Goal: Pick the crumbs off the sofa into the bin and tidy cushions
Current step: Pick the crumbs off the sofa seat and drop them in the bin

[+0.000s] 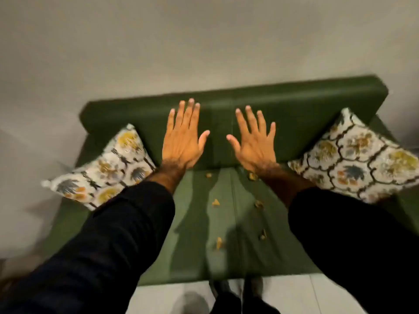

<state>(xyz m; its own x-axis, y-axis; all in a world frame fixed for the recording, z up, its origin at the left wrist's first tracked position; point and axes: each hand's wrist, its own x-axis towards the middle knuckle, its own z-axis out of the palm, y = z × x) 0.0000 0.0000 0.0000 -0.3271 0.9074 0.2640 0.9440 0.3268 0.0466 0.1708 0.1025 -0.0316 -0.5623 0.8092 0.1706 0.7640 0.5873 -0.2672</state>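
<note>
A dark green sofa (195,252) fills the middle of the head view. Several small orange-brown crumbs (215,202) lie scattered on its seat, near the centre seam. One patterned cushion (106,171) leans at the left end of the seat, another patterned cushion (360,157) at the right end. My left hand (183,141) and my right hand (255,141) are stretched out over the backrest, fingers spread, palms down, holding nothing. Both arms wear dark sleeves. No bin is in view.
A plain grey wall (204,41) rises behind the sofa. A pale tiled floor (283,295) runs along the sofa's front edge, where my legs and feet (235,291) stand. The picture is slightly motion-blurred.
</note>
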